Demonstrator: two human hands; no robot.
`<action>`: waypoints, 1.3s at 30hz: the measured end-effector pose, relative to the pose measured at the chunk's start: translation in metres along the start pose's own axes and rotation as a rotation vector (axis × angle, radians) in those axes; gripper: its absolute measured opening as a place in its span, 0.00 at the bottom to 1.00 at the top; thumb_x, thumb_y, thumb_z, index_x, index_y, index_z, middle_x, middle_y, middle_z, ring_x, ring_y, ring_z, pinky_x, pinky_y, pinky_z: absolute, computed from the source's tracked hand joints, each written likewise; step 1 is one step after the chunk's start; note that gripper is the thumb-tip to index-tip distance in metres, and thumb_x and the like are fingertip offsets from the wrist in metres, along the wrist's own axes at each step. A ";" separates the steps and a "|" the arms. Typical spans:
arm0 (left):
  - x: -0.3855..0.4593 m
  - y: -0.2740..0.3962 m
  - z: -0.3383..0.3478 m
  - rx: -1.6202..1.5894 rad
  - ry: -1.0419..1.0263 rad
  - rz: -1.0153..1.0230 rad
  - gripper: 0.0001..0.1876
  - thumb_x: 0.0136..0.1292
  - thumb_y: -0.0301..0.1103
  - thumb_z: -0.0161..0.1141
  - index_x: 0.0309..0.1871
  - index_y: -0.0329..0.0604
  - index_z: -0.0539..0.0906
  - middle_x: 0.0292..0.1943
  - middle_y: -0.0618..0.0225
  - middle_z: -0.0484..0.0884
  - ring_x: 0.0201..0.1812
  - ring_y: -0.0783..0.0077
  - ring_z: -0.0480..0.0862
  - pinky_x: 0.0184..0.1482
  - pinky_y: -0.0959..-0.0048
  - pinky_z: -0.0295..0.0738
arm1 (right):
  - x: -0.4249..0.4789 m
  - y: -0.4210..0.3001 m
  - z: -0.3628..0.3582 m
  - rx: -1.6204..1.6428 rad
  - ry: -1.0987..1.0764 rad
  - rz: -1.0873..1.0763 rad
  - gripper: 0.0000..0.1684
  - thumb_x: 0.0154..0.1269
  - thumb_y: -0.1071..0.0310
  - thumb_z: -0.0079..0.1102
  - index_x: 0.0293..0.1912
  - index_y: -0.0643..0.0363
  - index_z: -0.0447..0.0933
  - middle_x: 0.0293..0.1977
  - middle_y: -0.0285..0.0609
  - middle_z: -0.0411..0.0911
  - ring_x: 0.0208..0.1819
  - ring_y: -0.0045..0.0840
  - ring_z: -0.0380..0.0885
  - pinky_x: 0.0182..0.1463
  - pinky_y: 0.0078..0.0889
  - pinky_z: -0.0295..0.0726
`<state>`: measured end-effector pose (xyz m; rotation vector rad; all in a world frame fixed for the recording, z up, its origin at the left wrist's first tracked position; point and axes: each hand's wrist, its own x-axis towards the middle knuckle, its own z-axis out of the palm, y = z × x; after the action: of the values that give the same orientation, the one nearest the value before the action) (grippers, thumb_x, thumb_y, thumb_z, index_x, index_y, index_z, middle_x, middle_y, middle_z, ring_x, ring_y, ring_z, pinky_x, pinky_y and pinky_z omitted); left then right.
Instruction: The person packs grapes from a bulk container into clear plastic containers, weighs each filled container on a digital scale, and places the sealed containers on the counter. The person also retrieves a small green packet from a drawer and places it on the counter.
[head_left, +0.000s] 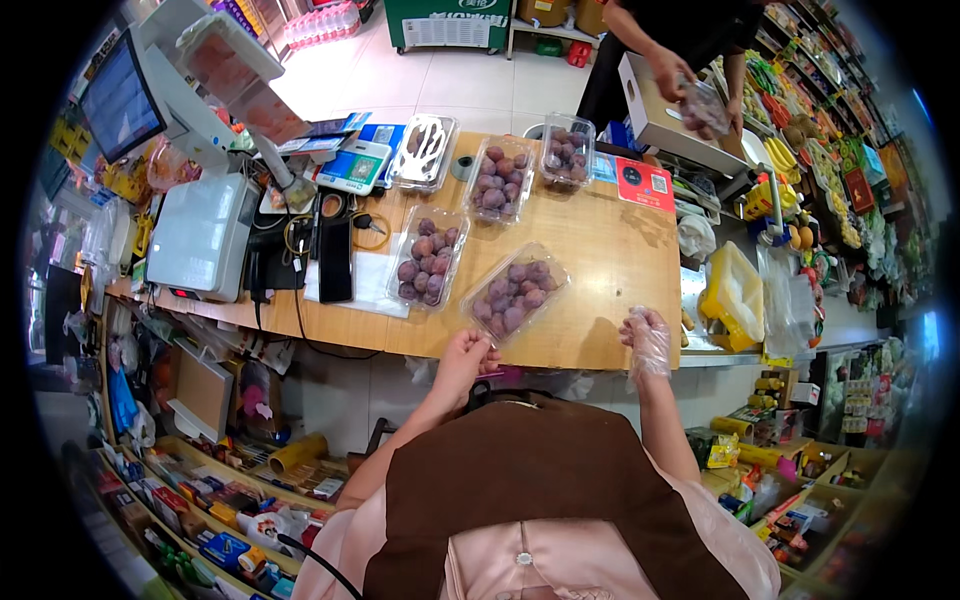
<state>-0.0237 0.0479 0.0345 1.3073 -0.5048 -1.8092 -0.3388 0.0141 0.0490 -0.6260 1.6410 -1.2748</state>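
Note:
Bare and with its fingers curled, my left hand (466, 360) is at the table's near edge, by the lower corner of a clear plastic tray of plums (517, 296); whether it touches the tray or holds anything cannot be told. My right hand (646, 337) wears a thin clear plastic glove, fingers bent, over the wooden table's right part; its palm is hidden. Three more clear containers, a left one of plums (429, 262), a middle one (499, 184) and a smaller one (568, 154), lie farther off. Beside them is a container with a white patterned top (425, 154).
On the left are a black phone (335, 262), a pale scale-like machine (199, 236), cables and a monitor (121, 96). A red card with a printed code (645, 184) lies at the far right. Beyond, another person holds a fruit container (703, 107) over a cardboard box (660, 124).

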 end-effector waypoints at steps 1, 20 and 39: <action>0.001 0.002 -0.003 0.006 0.031 0.007 0.08 0.72 0.32 0.53 0.47 0.38 0.73 0.39 0.64 0.79 0.37 0.75 0.81 0.39 0.76 0.79 | -0.001 0.001 0.006 -0.060 -0.036 -0.022 0.05 0.67 0.70 0.58 0.42 0.60 0.76 0.27 0.34 0.75 0.25 0.15 0.73 0.25 0.17 0.73; 0.014 0.014 0.008 0.138 0.188 0.235 0.40 0.60 0.31 0.70 0.68 0.32 0.55 0.39 0.64 0.76 0.37 0.77 0.79 0.35 0.77 0.79 | 0.089 -0.066 0.113 -0.142 -0.228 0.080 0.09 0.66 0.68 0.56 0.44 0.61 0.74 0.29 0.37 0.73 0.26 0.18 0.73 0.25 0.22 0.72; 0.037 0.019 0.012 0.263 0.098 0.238 0.34 0.64 0.30 0.64 0.69 0.37 0.59 0.38 0.64 0.79 0.32 0.78 0.78 0.32 0.78 0.75 | 0.167 -0.038 0.082 0.302 -0.317 0.302 0.11 0.57 0.73 0.65 0.38 0.58 0.73 0.24 0.34 0.70 0.20 0.19 0.68 0.22 0.23 0.68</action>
<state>-0.0313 0.0051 0.0308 1.4371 -0.8294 -1.5120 -0.3440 -0.1733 0.0222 -0.3563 1.1997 -1.1075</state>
